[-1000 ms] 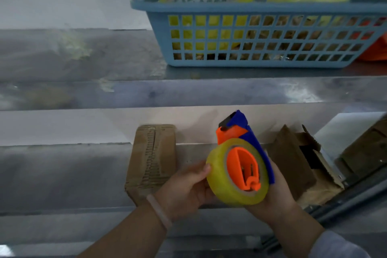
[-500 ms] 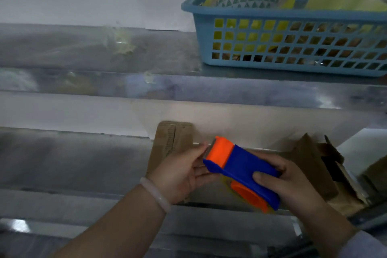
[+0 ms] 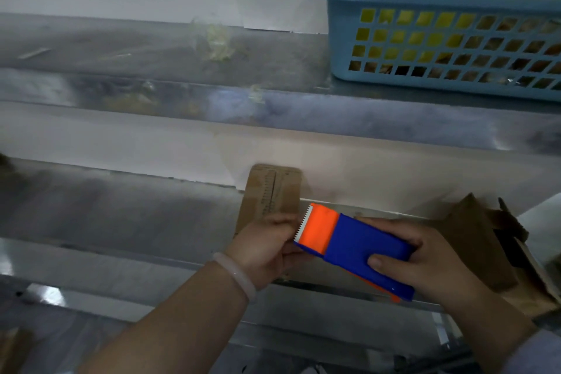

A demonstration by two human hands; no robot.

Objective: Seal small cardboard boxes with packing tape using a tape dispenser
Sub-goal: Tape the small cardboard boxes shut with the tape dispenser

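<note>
Currently the tape dispenser, likely light rigid plastic best gripped by its blue body clear of the toothed blade, hangs just before the small cardboard box, right hand wrapped round that body, left hand seemingly pinching its orange nose.

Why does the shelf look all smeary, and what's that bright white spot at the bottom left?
In the head view the metal shelf is smeared by blur, though the tape dispenser looks fairly crisp; also in the head view, the bright spot is light glaring off the shiny metal.
</note>
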